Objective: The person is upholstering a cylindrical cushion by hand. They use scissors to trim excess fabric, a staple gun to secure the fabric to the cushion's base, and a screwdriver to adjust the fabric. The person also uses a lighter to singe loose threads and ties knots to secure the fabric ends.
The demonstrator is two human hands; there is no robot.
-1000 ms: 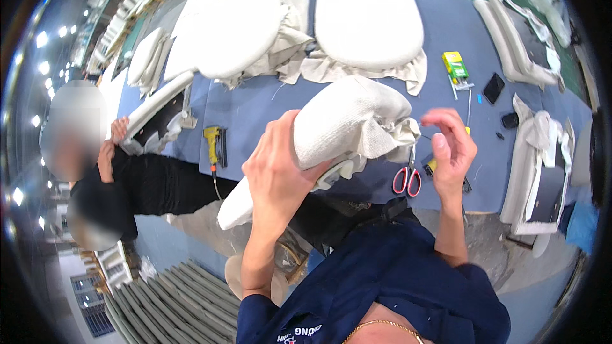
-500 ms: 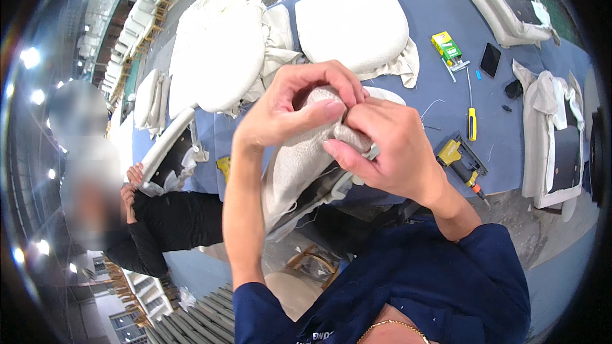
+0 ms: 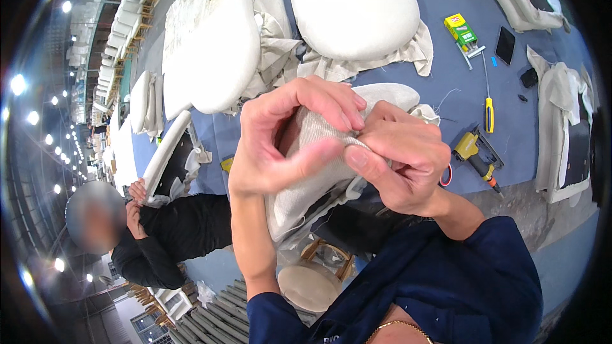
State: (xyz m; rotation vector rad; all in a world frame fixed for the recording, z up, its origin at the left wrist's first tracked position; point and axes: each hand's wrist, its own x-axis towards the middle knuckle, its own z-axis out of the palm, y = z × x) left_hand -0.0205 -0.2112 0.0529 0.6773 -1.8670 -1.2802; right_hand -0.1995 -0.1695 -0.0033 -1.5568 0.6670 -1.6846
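Observation:
Just in front of me is a beige fabric-covered chair cushion (image 3: 290, 200), tilted up, with its dark underside and loose fabric edge partly in view. My left hand (image 3: 280, 137) curls over its upper corner, thumb and fingers closed on the cover. Close beside it, my right hand (image 3: 408, 156) pinches a narrow fold of the same fabric between thumb and bent fingers. Part of the corner is hidden behind my hands. Behind them, a pale padded piece (image 3: 392, 94) lies on the blue table covering (image 3: 440, 99).
Pale seat cushions (image 3: 354, 9) lie farther back. At right are a yellow staple gun (image 3: 475, 153), a yellow-handled screwdriver (image 3: 489, 114), a green-yellow box (image 3: 460, 30), a phone (image 3: 505, 45) and another cushion (image 3: 554, 153). A co-worker (image 3: 185, 226) holds a cushion at left.
My hands have shifted a little lower, and my right hand now draws out a thin fold of fabric. The whole view has swung slightly, showing more of the padded piece behind.

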